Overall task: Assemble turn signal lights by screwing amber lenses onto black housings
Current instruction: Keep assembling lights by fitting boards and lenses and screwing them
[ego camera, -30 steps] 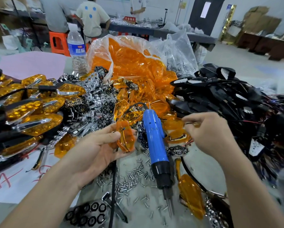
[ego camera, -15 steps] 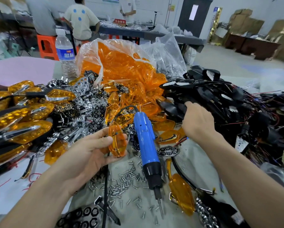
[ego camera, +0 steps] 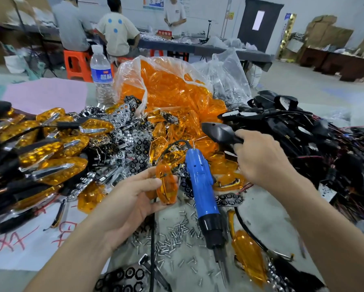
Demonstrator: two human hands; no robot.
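"Holding what, the left hand (ego camera: 132,199)?"

"It is holding one amber lens (ego camera: 166,186), near the middle of the table (ego camera: 259,211). The thumb is lying along the left edge of the lens and the fingers are curling behind it. The lens is standing almost on its edge, above the scattered screws (ego camera: 174,234)."

"And the right hand (ego camera: 263,159), what is it doing?"

"It is gripping a black housing (ego camera: 221,131) by its stalk end, with the fingers curling round it. The pointed tip of the housing is facing left. The housing is hanging over the spilled amber lenses (ego camera: 187,123), just beside the pile of wired black housings (ego camera: 303,131) at the right."

"Where is the tool lying?"

"The blue electric screwdriver (ego camera: 200,186) is lying on the table between the two hands, apart from both, and its bit is pointing to the near side."

"What else is lying around?"

"A clear plastic bag (ego camera: 155,85) full of amber lenses is sitting far in the middle, and a water bottle (ego camera: 102,76) is standing just left of it. Finished lights (ego camera: 50,152) are lying in a heap at the left. Chrome reflectors (ego camera: 124,131) are lying between that heap and the bag. One more amber light (ego camera: 248,256) is lying at the near right, beside the screwdriver's bit."
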